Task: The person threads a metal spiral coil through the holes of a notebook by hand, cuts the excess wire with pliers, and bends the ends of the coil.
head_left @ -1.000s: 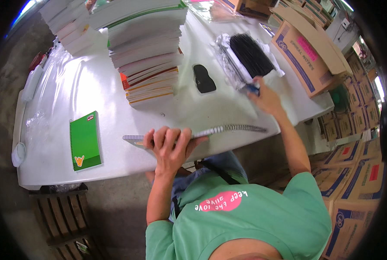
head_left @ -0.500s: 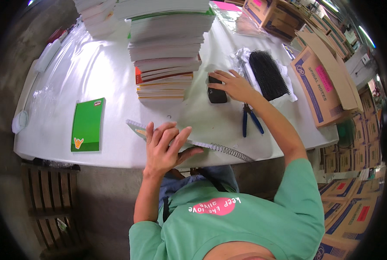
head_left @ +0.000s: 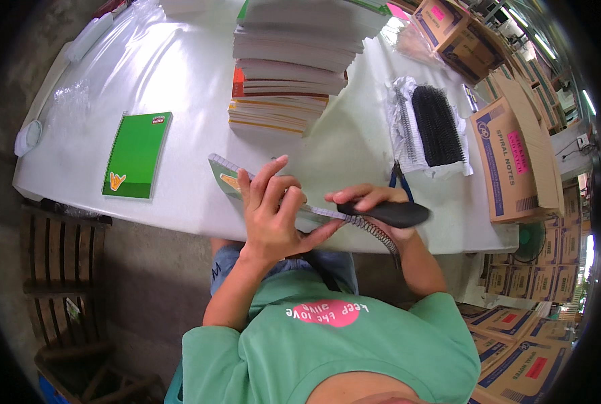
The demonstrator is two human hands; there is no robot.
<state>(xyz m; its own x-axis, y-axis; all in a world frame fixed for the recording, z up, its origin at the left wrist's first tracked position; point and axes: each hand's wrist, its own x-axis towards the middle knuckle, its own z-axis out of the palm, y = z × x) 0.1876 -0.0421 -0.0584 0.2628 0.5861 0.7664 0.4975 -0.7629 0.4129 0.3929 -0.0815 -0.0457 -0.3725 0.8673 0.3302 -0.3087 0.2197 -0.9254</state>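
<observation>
While the left hand steadied a tilted spiral notebook near the front edge of the white table, the right hand gripped a black oblong handheld piece beside the notebook's coil end. Clock directions were read from the left hand, with twelve at the top of the view. The left forearm rose from between six and seven, its wrist raised; the fingers were bent and slightly apart at the notebook's upper edge, the thumb extended toward three. At three o'clock, the right hand's fingers were curled and clamped on the black piece, its forearm angling up from lower right. A wire coil trailed from the notebook between three and four; whether the black piece touched it could not be told. Blue-handled pliers lay between two and three, black coils at two, a notebook stack at twelve, and a green notebook near ten.
</observation>
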